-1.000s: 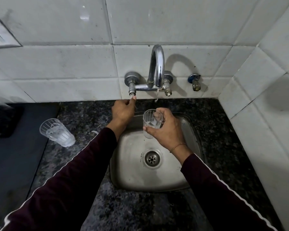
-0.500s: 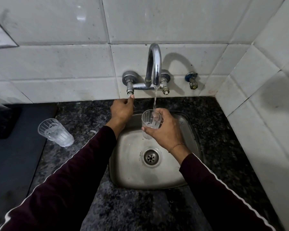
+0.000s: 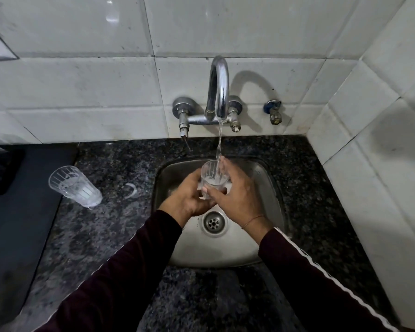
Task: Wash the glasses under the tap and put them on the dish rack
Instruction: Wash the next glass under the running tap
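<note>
Tap (image 3: 218, 92) now running, our left hand (image 3: 189, 200) off the valve | both it and right hand (image 3: 235, 195) grasp the glass (image 3: 212, 178) | rinsing begins; second glass (image 3: 74, 186) waits

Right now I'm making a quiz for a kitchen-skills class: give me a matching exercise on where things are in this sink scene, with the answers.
Things:
1. glass under the tap
2. second glass
3. drain
4. small blue-capped valve

Places or states:
A. on the tiled wall, right of the tap
B. held in both hands, water running in
C. in the sink floor, below the hands
D. standing on the dark counter, left of the sink

Pairs: 1-B, 2-D, 3-C, 4-A
</note>
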